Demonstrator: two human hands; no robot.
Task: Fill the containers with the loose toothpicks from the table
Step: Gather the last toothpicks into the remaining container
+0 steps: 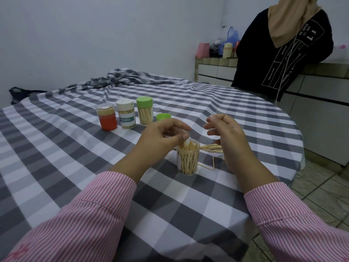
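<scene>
Striped sleeves frame an open clear jar [188, 159] near the worktop's [56, 148] right edge, upright and packed with toothpicks standing on end, tips fanning slightly at the mouth. Above it the left hand [164, 134] pinches what looks like a single toothpick, held near vertical over the rim; the right hand [224, 137] hovers beside, fingers loosely curled, apparently holding nothing. Just right of the jar a loose pile [211, 148] lies flat, long axes roughly across the worktop, with a few strays [209, 165] closer in. To seat picks well, I would line them up with those inside, drop them straight, and steady the jar. Toward the far edge stand three capped jars [125, 116] and a green cap [163, 117].
</scene>
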